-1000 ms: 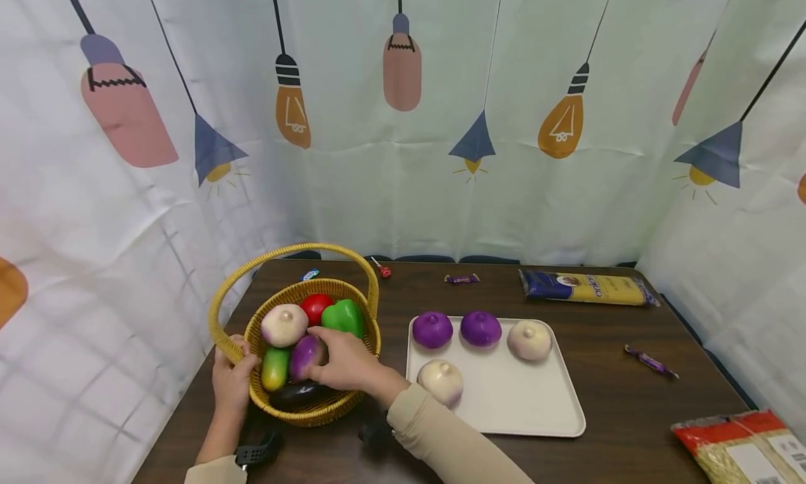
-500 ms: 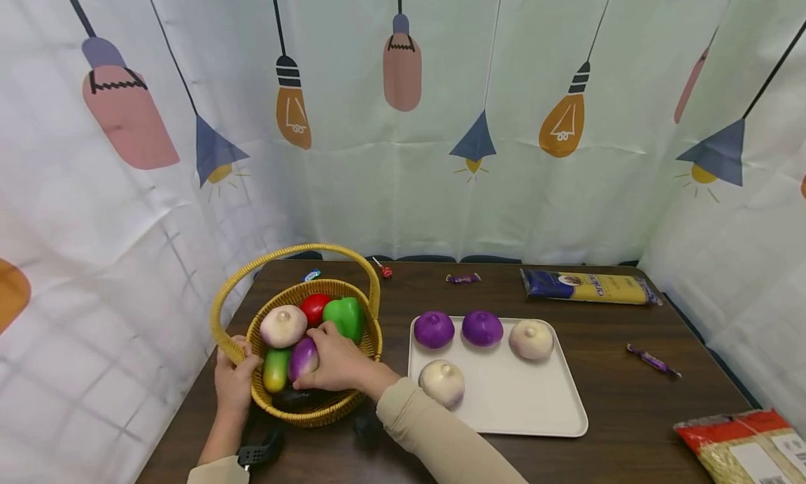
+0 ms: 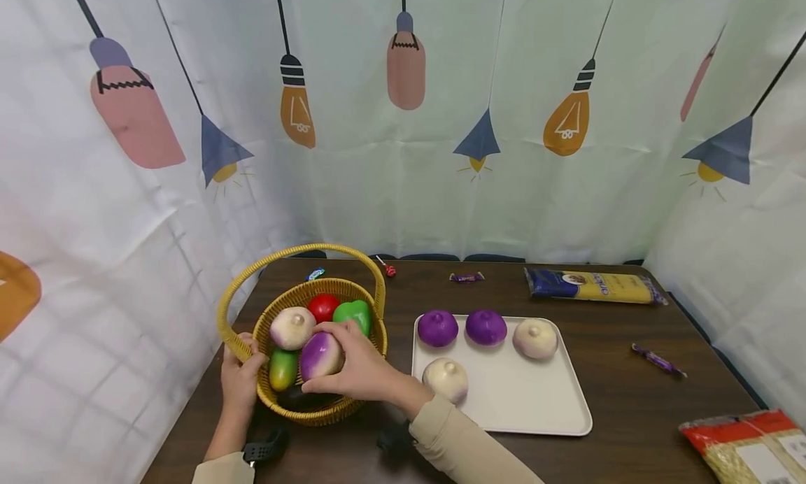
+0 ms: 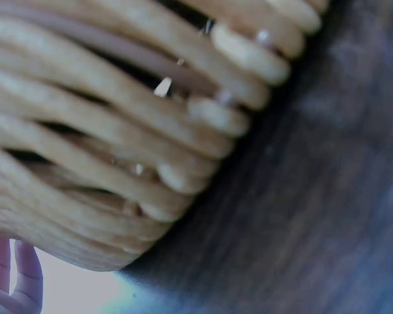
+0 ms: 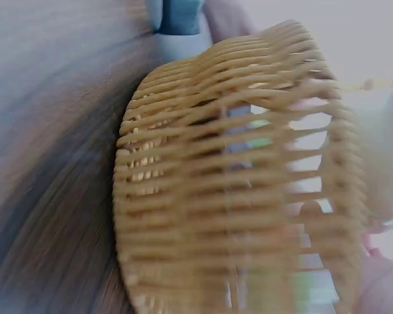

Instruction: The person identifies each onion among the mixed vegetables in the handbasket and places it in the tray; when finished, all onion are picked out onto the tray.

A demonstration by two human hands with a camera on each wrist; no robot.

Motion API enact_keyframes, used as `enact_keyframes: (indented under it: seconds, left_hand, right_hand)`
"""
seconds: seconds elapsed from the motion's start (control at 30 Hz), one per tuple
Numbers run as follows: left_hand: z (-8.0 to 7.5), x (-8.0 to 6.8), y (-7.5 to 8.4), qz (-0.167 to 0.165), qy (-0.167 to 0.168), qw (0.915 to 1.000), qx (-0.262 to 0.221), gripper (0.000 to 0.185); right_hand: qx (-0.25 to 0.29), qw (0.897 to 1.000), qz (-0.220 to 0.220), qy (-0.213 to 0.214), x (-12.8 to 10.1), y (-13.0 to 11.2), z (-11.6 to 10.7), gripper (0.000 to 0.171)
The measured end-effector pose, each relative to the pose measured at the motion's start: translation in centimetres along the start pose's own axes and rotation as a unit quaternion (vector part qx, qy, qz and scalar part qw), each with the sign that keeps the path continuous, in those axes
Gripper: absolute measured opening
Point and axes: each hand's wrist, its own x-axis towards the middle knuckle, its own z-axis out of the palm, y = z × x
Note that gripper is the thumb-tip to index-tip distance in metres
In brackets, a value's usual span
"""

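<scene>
Here's the smooth, round purple-and-white toy turnip, pinched between thumb and fingers of the right hand within the mouth of the golden woven basket — left hand gripping the basket's left side. Best, I'd judge: lift straight, basket held steady. Versus half a second ago, it's nearer the basket's right side — more white showing.

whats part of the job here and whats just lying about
Seemingly the job:
turnip in the right hand
wicker basket, gripped by the left hand
vegetables inside it
white tray and its round vegetables

Just lying about:
pasta packet
red-topped packet
lollipop
two purple-wrapped candies
blue-wrapped candy
</scene>
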Motion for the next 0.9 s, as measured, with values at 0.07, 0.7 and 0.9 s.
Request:
enact_keyframes:
  seconds: [0.07,0.7,0.9]
  left_hand:
    - [0.1,0.1,0.3,-0.006,-0.003,1.0000,-0.004,0.013]
    - [-0.1,-0.2,0.0,-0.031,0.003,0.9995,0.007,0.015]
    - [-0.1,0.0,0.0,-0.022,-0.002,0.9998,0.001,0.014]
  right_hand:
    - [0.037,0.999,-0.003,0.016,-1.1,0.0,-1.2,0.084]
    - [0.137,0.980,-0.014,0.147,-13.1,6.2,-12.2,0.080]
    - [0.077,0.981,0.053,0.169,-16.5,9.0,-14.4,0.085]
